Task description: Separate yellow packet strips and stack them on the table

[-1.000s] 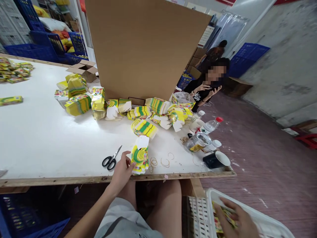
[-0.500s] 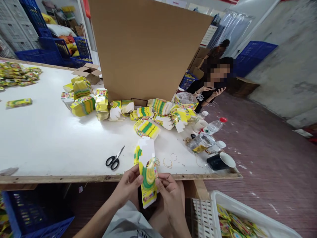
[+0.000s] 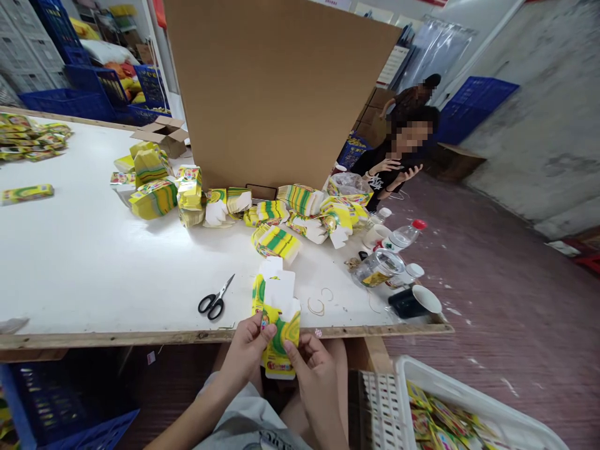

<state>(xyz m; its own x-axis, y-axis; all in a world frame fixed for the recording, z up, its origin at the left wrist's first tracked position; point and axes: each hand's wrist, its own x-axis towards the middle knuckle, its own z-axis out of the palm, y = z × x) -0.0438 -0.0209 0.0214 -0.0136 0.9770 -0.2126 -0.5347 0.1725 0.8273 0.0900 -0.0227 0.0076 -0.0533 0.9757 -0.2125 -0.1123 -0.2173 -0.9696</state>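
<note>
A yellow and green printed carton (image 3: 284, 328) with white end flaps is held between my two hands at the table's front edge. My left hand (image 3: 253, 342) pinches its left side, thumb on the printed face. On the right side, my right hand (image 3: 312, 362) grips it with the thumb in front and the fingers behind. Behind it on the table lies more yellow-green carton card (image 3: 257, 289), partly hidden. Black-handled scissors (image 3: 214, 305) lie to the left. Farther back is a bundle of flat cartons (image 3: 276, 242).
More carton bundles (image 3: 154, 197) line a tall cardboard sheet (image 3: 281, 94). Rubber bands (image 3: 315, 307), a plastic jar (image 3: 379, 269) and a dark cup (image 3: 415, 302) sit at right. Below stands a white crate (image 3: 400, 387) of packets. Another person (image 3: 382, 178) is beyond the table.
The carton has turned so its printed face shows wider, and its lower end has risen slightly. Both hands keep hold of it. The view has shifted slightly.
</note>
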